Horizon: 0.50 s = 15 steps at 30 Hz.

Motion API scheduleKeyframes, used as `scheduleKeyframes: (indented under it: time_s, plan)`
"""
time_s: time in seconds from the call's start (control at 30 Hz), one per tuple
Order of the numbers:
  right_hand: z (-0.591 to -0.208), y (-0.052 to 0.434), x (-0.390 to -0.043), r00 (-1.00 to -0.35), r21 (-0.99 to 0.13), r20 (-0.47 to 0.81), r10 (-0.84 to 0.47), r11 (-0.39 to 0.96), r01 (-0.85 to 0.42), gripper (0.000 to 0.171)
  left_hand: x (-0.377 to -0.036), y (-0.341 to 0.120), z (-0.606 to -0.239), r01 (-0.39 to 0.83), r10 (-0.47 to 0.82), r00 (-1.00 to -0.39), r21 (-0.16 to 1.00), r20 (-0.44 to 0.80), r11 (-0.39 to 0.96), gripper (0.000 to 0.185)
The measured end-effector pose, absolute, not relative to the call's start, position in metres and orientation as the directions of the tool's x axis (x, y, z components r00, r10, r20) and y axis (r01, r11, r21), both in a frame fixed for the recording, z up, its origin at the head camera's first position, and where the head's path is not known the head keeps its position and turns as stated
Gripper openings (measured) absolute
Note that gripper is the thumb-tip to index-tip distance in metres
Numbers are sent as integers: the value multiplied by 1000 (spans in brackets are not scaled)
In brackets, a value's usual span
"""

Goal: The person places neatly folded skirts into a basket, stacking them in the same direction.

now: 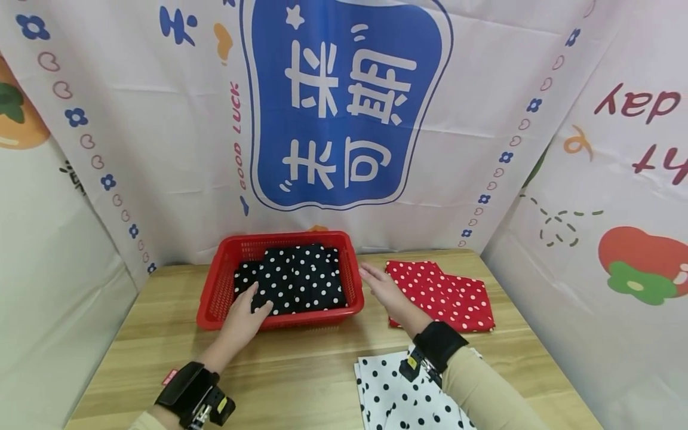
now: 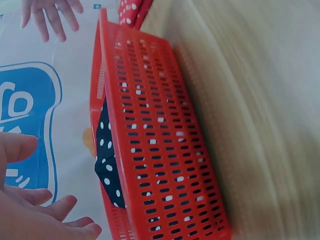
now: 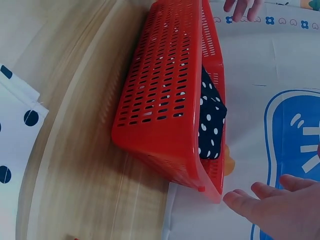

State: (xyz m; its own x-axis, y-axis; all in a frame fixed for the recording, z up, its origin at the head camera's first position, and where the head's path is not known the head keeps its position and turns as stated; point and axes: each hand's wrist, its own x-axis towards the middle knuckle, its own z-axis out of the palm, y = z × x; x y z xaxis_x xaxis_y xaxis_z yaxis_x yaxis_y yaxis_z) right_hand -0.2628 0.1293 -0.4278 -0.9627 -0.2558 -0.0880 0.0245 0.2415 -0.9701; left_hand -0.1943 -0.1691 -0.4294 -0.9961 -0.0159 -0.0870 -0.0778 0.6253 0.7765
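There's open air over the middle of the red basket [image 1: 317,321], but its walls bar any low pass to the black dotted cloth [image 1: 306,278]. A backdrop [image 1: 183,137] hangs close behind; in front, there's room across the desk [image 1: 301,379] left of the white dotted cloth [image 1: 389,388].

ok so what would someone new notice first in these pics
Probably the red basket near the back of the table, with black polka-dot cloth inside. Behind it, the big blue emblem on the pale backdrop stands out. To the basket's right lies a red polka-dot cloth, with a white dotted cloth nearer the camera.
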Motion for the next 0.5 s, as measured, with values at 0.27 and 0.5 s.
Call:
scheduleKeyframes:
  time_s: [0.27,0.5]
  plan:
    - [-434,139,-250,-965,-964,-92,-247,264,24,57,-177,-165,-434,-107,-7,-992,811,-126,576,68]
    - [-441,148,-240,-967,-959,-108,-231,281,40,58,-164,-157,-438,-81,7,-995,846,-100,528,64]
